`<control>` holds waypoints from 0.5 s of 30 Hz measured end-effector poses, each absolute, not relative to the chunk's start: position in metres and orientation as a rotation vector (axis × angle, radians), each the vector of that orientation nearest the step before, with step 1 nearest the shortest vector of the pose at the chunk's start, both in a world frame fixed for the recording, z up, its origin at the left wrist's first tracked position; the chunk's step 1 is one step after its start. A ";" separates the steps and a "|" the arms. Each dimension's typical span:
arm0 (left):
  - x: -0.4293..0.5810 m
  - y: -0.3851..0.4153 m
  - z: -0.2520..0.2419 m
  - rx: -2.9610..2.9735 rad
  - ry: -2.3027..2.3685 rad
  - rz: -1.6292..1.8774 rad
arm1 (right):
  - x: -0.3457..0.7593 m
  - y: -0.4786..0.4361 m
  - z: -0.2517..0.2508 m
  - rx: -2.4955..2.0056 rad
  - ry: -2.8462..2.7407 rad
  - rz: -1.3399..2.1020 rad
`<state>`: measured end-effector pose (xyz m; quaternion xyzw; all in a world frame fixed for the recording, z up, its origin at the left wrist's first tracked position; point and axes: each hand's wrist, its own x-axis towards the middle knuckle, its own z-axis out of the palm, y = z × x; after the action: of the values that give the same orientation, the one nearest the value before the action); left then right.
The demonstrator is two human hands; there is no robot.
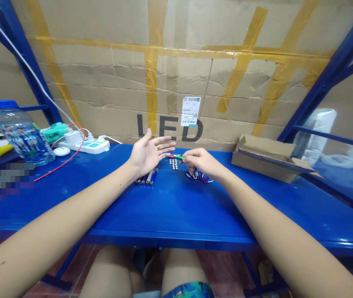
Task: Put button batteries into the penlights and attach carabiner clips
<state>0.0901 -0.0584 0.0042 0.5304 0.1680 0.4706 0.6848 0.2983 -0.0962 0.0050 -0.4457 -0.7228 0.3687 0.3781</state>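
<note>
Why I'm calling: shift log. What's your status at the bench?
Left hand open, empty. Right hand pinching red-green tube. Silver button cells, small tubes beside it.

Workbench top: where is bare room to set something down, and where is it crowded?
Bare blue bench lies along the front edge and between right hand and cardboard box. Crowded by the left hand, around small metal rings and coloured tubes.

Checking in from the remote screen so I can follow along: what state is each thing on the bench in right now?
left hand: open, palm up, empty
right hand: pinching a small red-and-green cylinder
small metal discs: lined up in a short column
slim tubes: lying side by side
coloured tubes: loose cluster under the right hand
cardboard box: flap open
power strip: plugs inserted
water bottle: blue cap on
</note>
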 end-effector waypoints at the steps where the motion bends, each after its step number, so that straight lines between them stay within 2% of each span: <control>1: 0.089 -0.058 0.004 1.162 0.376 1.053 | 0.299 -0.097 0.006 -1.155 -1.868 0.943; 15: 0.089 -0.059 0.003 1.169 0.427 1.009 | 0.297 -0.098 -0.001 -1.237 -1.951 0.941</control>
<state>0.0892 -0.0587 0.0031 0.5241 0.1912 0.4523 0.6958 0.2965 -0.0975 -0.0010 -0.4702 -0.7415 0.3577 0.3179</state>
